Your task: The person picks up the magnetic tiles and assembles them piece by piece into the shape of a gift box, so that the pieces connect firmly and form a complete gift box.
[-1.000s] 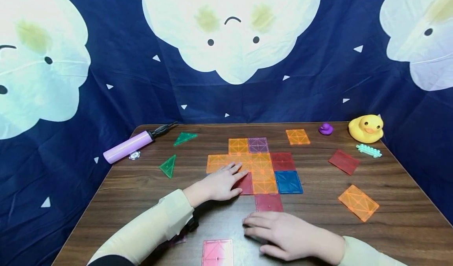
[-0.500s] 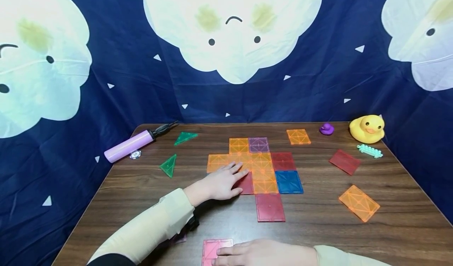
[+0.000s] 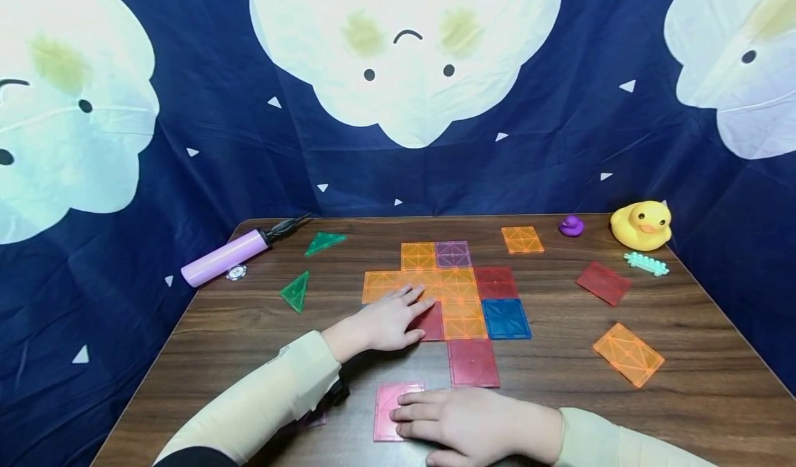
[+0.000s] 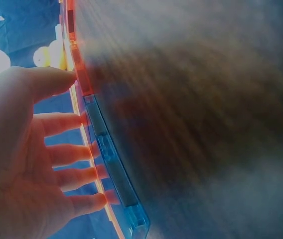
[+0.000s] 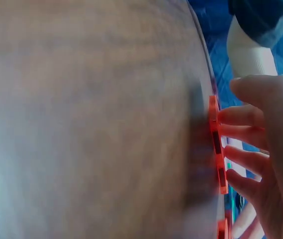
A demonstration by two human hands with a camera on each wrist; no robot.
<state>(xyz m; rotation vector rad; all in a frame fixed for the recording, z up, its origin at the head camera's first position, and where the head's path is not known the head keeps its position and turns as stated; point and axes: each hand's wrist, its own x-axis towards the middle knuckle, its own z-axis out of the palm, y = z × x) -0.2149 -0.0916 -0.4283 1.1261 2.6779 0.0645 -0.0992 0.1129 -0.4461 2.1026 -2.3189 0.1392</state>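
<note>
With my flat right hand (image 3: pixel 463 422) I am sliding the pink tile (image 3: pixel 390 409) along the table's (image 3: pixel 684 384) near edge, my flat left hand (image 3: pixel 388 322) pinning the tile patch (image 3: pixel 450 294), and too hard a shove could be knocking the maroon tile (image 3: pixel 472 363) askew.

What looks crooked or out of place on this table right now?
The loose orange tile near the right edge lies turned at an angle to the joined tile patch, as does the red tile behind it. The pink tile under the right hand sits apart from the patch, unjoined. Nothing looks spilled or damaged.
</note>
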